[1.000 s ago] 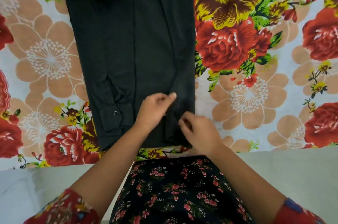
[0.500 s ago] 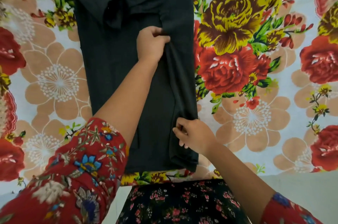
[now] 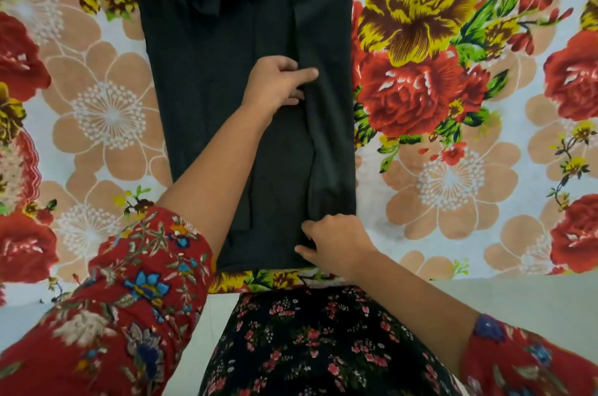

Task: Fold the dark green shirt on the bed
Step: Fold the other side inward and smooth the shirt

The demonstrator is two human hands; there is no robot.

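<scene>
The dark green shirt (image 3: pixel 223 110), a soft cloth garment reading almost black, is lying as a long narrow strip on the flower-printed bed sheet (image 3: pixel 453 188). In the head view it is running from the near edge of the bed away to the top of the picture. Its right side is lying folded inward, forming a raised lengthwise ridge (image 3: pixel 330 156), and bunched cloth is sitting at the far end.

The left hand (image 3: pixel 275 84) is resting on the middle of the shirt. Its index finger (image 3: pixel 309 73) is stretching straight onto the ridge, and the other fingers are curling into the fold and gripping its edge. The right hand (image 3: pixel 338 242) is sitting at the near hem, at the foot of the same ridge. Its fingers are curling down and pinching the cloth, with the thumb pointing left.

A red floral sleeve (image 3: pixel 129 298) is covering the left arm above the forearm. A black flowered garment (image 3: pixel 307 347) is showing below the bed edge.
</scene>
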